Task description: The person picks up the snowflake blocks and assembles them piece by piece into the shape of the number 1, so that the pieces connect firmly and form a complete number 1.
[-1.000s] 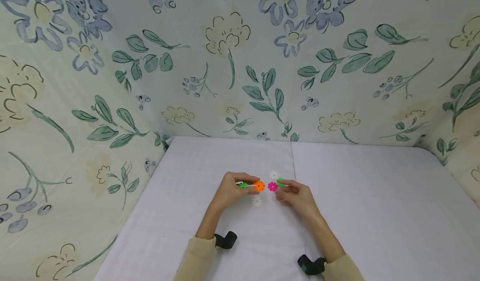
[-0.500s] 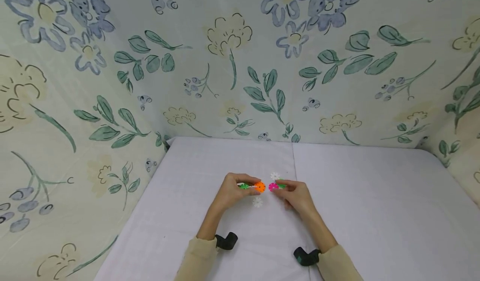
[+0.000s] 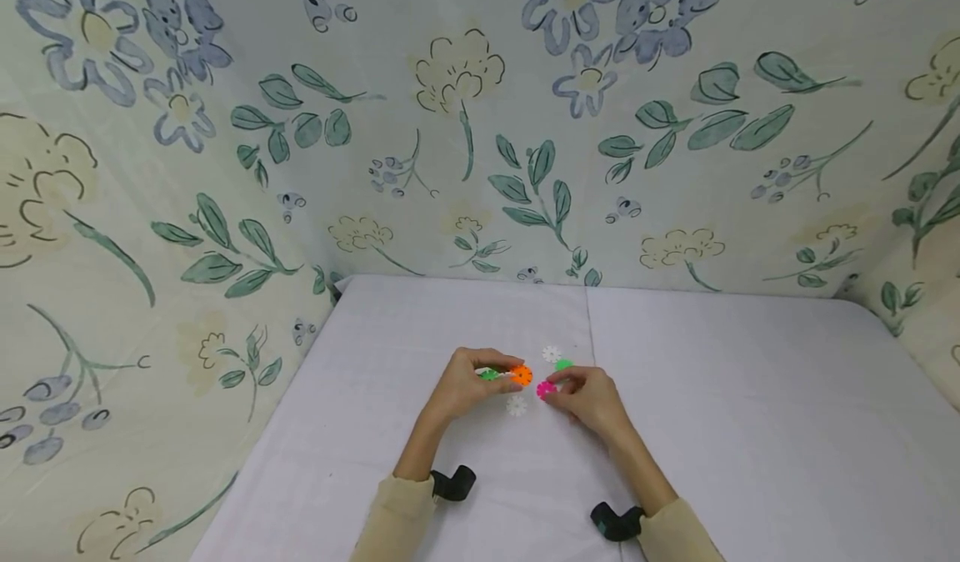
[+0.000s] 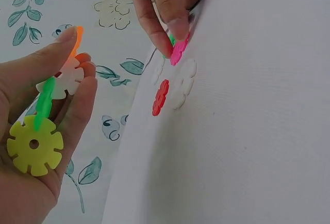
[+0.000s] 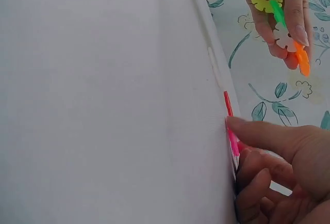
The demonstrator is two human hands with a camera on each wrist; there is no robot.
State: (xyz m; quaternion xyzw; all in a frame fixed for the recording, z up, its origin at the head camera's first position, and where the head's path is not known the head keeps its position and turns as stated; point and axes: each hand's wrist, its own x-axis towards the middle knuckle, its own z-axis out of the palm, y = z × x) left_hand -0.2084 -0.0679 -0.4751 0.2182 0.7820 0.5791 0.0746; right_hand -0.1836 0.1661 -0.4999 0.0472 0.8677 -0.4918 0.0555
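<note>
My left hand (image 3: 463, 384) holds a short chain of interlocking notched plastic discs above the table. In the left wrist view the chain runs from a yellow disc (image 4: 46, 154) through a green disc (image 4: 45, 102) and a white disc (image 4: 68, 82) to an orange disc (image 4: 77, 43), gripped near the thumb tip. At the tabletop, my right hand (image 3: 596, 399) pinches a pink disc (image 3: 546, 390) between thumb and fingers. Beside it lie a loose green disc (image 3: 564, 365), a white disc (image 3: 551, 353) farther back, and another white disc (image 3: 516, 405) nearer. A red disc (image 4: 160, 98) lies close by.
A white cloth (image 3: 712, 429) covers the table, with a crease running front to back. Floral fabric (image 3: 450, 128) hangs behind and at the sides. Each wrist carries a black camera mount (image 3: 454, 484).
My right hand has closed its fingertips on the pink disc and drawn it slightly toward the body, away from the loose green disc. My left hand stays almost still with its chain.
</note>
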